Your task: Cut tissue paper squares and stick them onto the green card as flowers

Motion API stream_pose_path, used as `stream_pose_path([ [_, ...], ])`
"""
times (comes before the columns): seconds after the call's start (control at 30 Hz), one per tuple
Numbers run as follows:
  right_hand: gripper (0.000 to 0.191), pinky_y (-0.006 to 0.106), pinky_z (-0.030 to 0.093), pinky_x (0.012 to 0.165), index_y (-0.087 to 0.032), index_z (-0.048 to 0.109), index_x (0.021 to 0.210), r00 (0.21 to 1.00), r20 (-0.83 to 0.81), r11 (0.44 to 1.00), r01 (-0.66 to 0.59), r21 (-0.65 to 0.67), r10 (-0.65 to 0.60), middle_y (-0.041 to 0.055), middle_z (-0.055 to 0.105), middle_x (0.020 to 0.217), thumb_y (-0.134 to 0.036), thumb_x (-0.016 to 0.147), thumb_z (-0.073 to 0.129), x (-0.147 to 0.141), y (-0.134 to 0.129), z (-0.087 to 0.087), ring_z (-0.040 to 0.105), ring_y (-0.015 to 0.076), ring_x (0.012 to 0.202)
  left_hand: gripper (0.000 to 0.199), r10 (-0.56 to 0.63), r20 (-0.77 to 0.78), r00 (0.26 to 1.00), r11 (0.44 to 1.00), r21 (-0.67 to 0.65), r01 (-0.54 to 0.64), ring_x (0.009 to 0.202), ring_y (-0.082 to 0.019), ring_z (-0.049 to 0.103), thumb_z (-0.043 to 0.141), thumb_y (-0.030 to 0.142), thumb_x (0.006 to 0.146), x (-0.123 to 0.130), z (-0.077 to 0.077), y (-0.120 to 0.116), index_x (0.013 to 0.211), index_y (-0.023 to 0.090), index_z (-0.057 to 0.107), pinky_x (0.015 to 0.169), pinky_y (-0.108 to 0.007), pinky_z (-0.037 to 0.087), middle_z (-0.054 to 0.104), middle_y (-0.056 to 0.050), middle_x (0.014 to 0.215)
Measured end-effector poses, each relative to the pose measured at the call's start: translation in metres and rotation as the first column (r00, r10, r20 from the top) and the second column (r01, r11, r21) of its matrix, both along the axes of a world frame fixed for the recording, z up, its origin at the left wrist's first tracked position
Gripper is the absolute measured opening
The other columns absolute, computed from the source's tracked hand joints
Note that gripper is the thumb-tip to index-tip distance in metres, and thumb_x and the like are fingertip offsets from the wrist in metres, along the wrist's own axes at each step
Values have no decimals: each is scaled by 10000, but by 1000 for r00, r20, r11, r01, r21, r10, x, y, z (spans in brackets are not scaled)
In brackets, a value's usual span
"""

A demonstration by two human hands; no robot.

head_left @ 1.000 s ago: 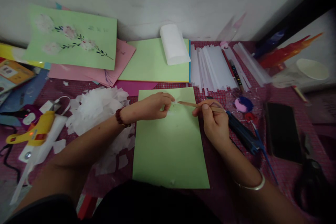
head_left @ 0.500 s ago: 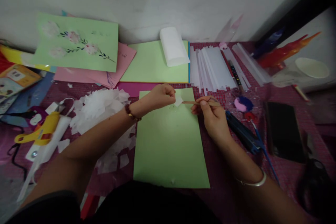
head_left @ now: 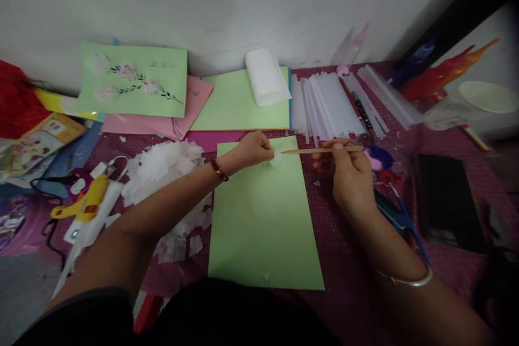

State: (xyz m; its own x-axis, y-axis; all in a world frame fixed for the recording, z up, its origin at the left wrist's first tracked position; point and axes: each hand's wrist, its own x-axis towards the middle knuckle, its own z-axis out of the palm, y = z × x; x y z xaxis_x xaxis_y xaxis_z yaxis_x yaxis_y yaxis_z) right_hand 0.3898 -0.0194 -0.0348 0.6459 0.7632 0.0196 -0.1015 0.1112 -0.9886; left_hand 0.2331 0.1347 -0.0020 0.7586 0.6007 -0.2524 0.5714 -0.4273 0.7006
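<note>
A light green sheet (head_left: 263, 216) lies upright in front of me. Near its top edge, a small white paper piece (head_left: 276, 160) shows at the fingertips of my left hand (head_left: 254, 147), which is closed in a pinch on it. My right hand (head_left: 352, 170), off the sheet's right side, grips a thin wooden stick (head_left: 304, 151) between thumb and fingers. The stick lies almost level, its pointed tip just above the paper piece. Left of the sheet is a heap of white paper petals (head_left: 162, 167), partly behind my left forearm.
A green card with paper flowers (head_left: 133, 84) leans at the back left. A white paper roll (head_left: 267, 78) rests on stacked sheets. White glue sticks (head_left: 324, 105) lie at the back right. A yellow glue gun (head_left: 91, 200) is far left, a dark phone-like slab (head_left: 448, 200) far right.
My right hand has moved right and slightly up along or with the stick, showing more of its length. My left hand has shifted slightly down toward the paper piece. The view has turned a little.
</note>
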Motion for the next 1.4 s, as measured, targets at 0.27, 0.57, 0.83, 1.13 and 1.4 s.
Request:
stream_pose_path([
  [0.27, 158, 300, 489, 475, -233, 613, 856, 986, 66, 974, 137, 183, -151, -23, 660, 628, -339, 936, 527, -7, -3, 13, 608, 158, 489, 116, 348, 156, 925, 863, -439, -250, 570, -75, 384, 573, 166, 690, -2, 23, 5, 582, 154, 531, 525, -231, 276, 463, 19, 619],
  [0.57, 147, 286, 491, 504, -234, 622, 848, 983, 151, 976, 74, 203, -106, -28, 628, 623, -279, 933, 512, -13, -10, 11, 606, 149, 521, 159, 259, -72, 963, 928, -257, -269, 451, -50, 240, 609, 133, 679, -4, 13, -20, 537, 152, 541, 479, -268, 137, 335, 64, 486],
  [0.83, 206, 327, 513, 615, -216, 621, 864, 938, 345, 1000, -27, 1, 25, 11, 638, 762, -316, 964, 470, -17, -12, 2, 637, 162, 649, 99, 230, -61, 971, 961, -142, -237, 460, -61, 331, 573, 123, 638, -2, 0, -17, 549, 150, 540, 460, -246, 201, 430, 48, 505],
  [1.13, 180, 353, 506, 619, -244, 606, 876, 920, 382, 996, -80, -39, 88, 12, 636, 724, -294, 962, 456, -17, -7, 0, 631, 185, 641, 88, 141, -87, 986, 987, -62, -147, 487, -73, 382, 550, 137, 634, -1, 0, -19, 548, 149, 533, 471, -232, 247, 470, 36, 517],
  [1.4, 175, 333, 514, 602, -220, 598, 861, 929, 352, 993, -99, -66, 116, 6, 631, 717, -296, 952, 469, -18, -1, 0, 626, 166, 621, 57, 297, 40, 954, 947, -145, -288, 477, -82, 376, 551, 187, 737, -12, -2, -9, 761, 183, 499, 470, -226, 254, 440, 62, 549],
])
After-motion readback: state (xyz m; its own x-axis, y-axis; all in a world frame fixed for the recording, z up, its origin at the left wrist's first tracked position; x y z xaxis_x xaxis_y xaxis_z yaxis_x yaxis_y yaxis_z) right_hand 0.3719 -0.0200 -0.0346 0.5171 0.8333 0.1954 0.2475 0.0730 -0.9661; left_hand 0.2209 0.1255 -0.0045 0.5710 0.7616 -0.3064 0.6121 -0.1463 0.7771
